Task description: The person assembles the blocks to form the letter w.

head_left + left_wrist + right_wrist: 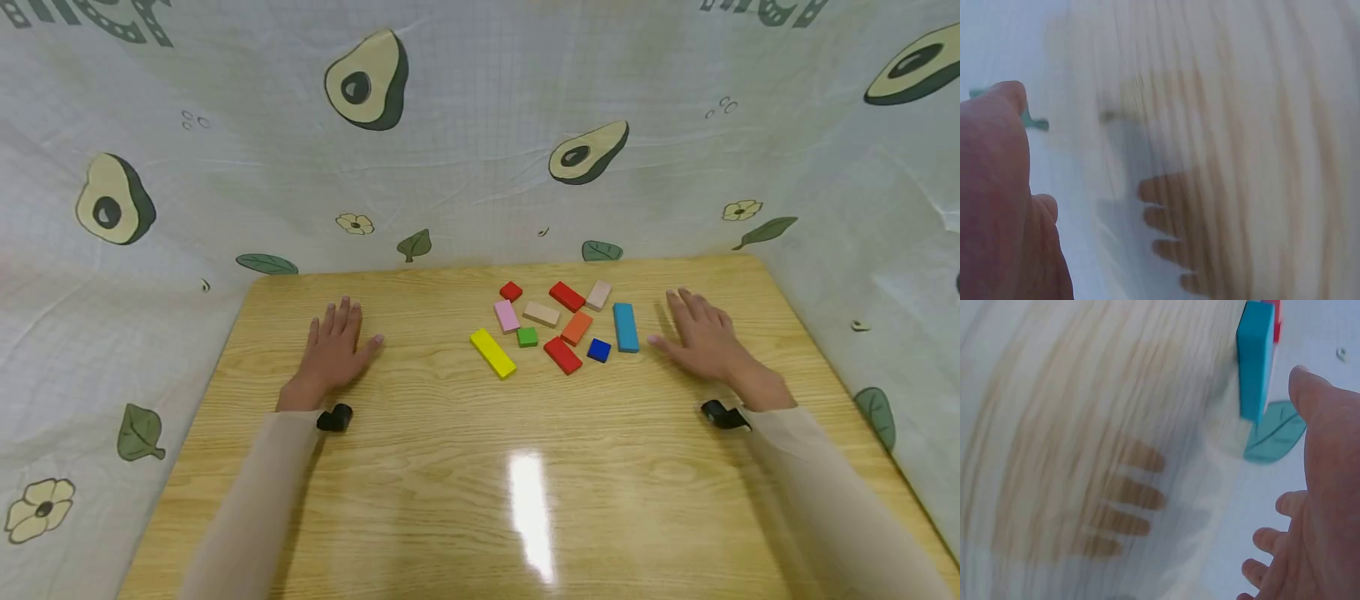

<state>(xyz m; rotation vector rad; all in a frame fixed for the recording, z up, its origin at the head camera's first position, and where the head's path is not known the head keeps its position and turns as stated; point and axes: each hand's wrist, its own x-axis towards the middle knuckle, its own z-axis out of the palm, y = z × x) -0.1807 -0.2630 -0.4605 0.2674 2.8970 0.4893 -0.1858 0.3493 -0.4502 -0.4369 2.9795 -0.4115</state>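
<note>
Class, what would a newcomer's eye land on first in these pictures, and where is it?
Probably the bright blocks, scattered toward the far edge of the wooden table. The right hand is beside the light-blue block; the left hand is farther from the blocks. Behind, printed avocados stand out on the pale cloth.

Yellow block; green block; white cloth, avocado-printed.

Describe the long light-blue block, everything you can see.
The light-blue block is a plain, long rectangular bar, one solid color with straight edges; painted wood or plastic, can't tell which. It lies flat on the wood-grained table, long axis running roughly away from the person. Rightmost of the blocks, it sits between the dark-blue block and the right hand, touching neither.
</note>
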